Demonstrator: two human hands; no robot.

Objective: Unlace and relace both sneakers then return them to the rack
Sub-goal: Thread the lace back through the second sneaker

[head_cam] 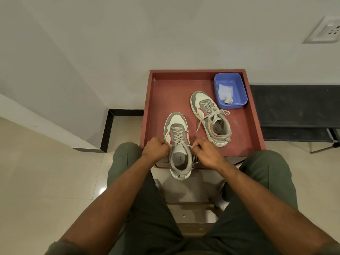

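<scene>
1. Left hand [155,149]: fisted, pinching one end of the lace [179,138] at the near sneaker's [178,144] left side.
2. Near sneaker: between both hands, toe pointing away, heel overhanging the red table's [158,100] near edge.
3. Right hand [207,153]: closed on the other lace end, touching the shoe's right side.
4. Second sneaker [209,116]: farther right, laced, just beside the blue tub [242,92].

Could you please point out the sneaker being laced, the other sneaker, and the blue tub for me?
near sneaker [175,122]: head view, on its white toe cap.
far sneaker [201,97]: head view, on its white toe cap.
blue tub [243,91]: head view, on its right inner wall.
</scene>
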